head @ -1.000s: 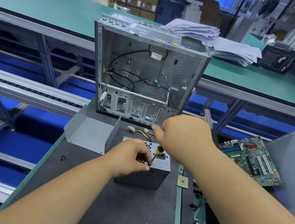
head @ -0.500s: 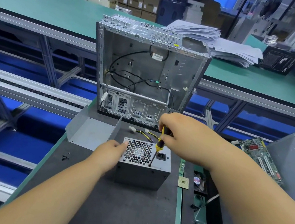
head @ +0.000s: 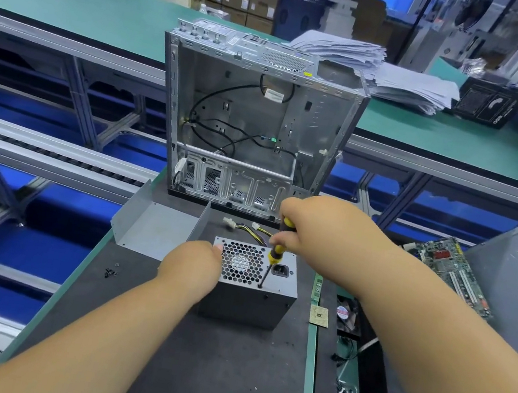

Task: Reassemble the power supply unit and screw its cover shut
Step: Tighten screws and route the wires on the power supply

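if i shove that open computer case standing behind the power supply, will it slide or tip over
Probably tip rather than slide: the computer case stands upright on a narrow end, tall for its footprint. It looks light, being a nearly empty sheet-metal shell with only a few cables. The dark mat under it likely adds friction, so a high push would topple it.
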{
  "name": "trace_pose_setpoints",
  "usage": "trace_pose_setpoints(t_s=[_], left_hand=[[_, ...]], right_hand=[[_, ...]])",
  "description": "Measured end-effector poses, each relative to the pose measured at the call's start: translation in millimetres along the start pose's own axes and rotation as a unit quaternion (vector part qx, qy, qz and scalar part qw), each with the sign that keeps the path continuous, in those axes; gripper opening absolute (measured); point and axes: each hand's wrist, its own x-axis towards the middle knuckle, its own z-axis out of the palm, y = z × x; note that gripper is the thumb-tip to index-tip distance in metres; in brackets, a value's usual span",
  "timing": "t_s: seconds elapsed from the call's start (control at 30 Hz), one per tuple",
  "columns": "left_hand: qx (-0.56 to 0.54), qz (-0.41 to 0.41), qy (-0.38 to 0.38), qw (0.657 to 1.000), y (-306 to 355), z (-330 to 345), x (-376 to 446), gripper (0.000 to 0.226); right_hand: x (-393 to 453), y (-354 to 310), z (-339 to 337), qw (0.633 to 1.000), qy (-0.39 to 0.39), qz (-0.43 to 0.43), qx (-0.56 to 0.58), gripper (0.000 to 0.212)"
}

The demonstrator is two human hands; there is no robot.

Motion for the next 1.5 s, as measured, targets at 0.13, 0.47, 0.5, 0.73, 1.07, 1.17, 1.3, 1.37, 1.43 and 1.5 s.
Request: trace_pose_setpoints(t_s=[0.13,0.47,0.5,0.73,1.07,1.17,1.3,1.37,1.43,1.5], left_hand=[[0.006,0.011,0.005,1.0,0,4,1,0.053],[-0.019,0.013,-0.003,1.0,-3,7,4,0.054],[-0.026,0.006,-0.014,1.0,-3,7,4,0.053],[-0.049,0.003,-0.03,0.998,-4,9,9,0.049],[-0.062,-0.005,-0.041,0.997,-1,5,5,0.047],[-0.042,0.01,-0.027,0.999,-1,4,4,0.052],[-0.036,0.008,-0.017,0.999,0,3,3,0.055],[-0.03,0.008,-0.018,0.999,0,3,4,0.056],[-0.024,0.006,-0.022,0.999,0,1,4,0.056],[-0.022,0.011,-0.02,0.999,0,2,4,0.056]], right_hand=[[1,-7,5,0.996,0.019,0.055,-0.071,0.049],[-1,2,3,0.993,0.001,0.001,0.119,0.013],[-2,3,3,0.991,0.006,-0.011,0.13,0.01],[2,2,10,0.998,0.029,-0.018,0.044,0.02],[1,6,-4,0.997,-0.045,-0.003,0.064,0.025],[7,3,-6,0.998,-0.06,0.02,0.013,0.037],[14,-1,-4,0.996,-0.079,0.046,-0.014,0.037],[13,-1,-1,0.996,-0.071,0.045,0.008,0.034],[9,-1,5,0.995,-0.057,0.027,0.072,0.029],[4,0,10,0.986,-0.047,0.003,0.16,0.019]])
